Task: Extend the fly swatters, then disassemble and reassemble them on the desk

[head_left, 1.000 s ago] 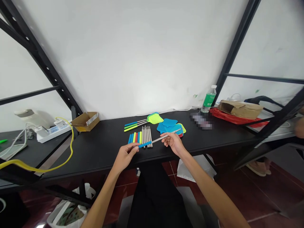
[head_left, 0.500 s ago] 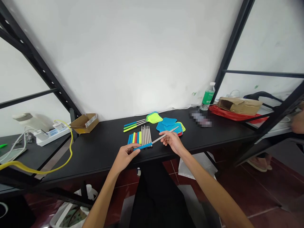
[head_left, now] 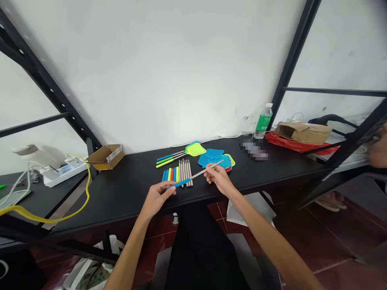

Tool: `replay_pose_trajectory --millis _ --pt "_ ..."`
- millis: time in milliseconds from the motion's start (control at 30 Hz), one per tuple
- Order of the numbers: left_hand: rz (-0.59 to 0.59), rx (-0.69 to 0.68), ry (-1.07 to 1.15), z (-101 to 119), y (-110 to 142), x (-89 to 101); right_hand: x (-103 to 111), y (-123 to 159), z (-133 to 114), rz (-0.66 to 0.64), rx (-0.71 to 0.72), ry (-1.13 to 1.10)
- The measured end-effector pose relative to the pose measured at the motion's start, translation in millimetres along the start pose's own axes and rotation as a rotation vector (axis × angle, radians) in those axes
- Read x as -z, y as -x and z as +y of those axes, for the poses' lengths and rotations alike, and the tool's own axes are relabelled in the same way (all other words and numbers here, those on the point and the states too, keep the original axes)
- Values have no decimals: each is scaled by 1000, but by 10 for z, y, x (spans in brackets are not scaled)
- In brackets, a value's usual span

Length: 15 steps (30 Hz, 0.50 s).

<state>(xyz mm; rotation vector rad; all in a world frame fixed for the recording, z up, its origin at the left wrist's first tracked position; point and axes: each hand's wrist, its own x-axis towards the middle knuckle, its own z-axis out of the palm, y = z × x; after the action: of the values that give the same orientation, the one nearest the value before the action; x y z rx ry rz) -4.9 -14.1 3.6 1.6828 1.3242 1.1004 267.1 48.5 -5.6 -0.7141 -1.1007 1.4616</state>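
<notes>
My left hand (head_left: 158, 196) is closed on the blue grip of a fly swatter handle (head_left: 183, 182), which slants up to the right above the table's front. My right hand (head_left: 218, 177) pinches its silver metal rod near the far end. Just behind lie several metal rods (head_left: 185, 171) side by side, with a row of coloured grips (head_left: 171, 175) to their left. Blue swatter heads (head_left: 215, 154) are piled past my right hand, a yellow and a red one partly under them. Several whole fly swatters (head_left: 181, 154) lie together farther back.
On the black table (head_left: 133, 193) an open cardboard box (head_left: 106, 157) stands at left and a water bottle (head_left: 263, 121) at back right. A yellow cable (head_left: 88, 189) and a power strip (head_left: 65, 171) are far left. A brown package (head_left: 302, 133) rests on red plastic at right.
Both hands and the handle have shifted slightly left in the picture as the view moved a little. Their hold on the grip and rod looks the same.
</notes>
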Motion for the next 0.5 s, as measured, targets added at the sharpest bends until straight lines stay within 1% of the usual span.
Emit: replay_pose_trajectory --millis 100,200,500 --pt "31 19 58 -2 -16 14 0 -2 -19 6 -28 -14" --pt "80 21 149 -7 -25 23 6 -5 -35 -40 -48 -49" --pt "169 4 361 8 -21 42 -4 15 -42 -52 -14 16"
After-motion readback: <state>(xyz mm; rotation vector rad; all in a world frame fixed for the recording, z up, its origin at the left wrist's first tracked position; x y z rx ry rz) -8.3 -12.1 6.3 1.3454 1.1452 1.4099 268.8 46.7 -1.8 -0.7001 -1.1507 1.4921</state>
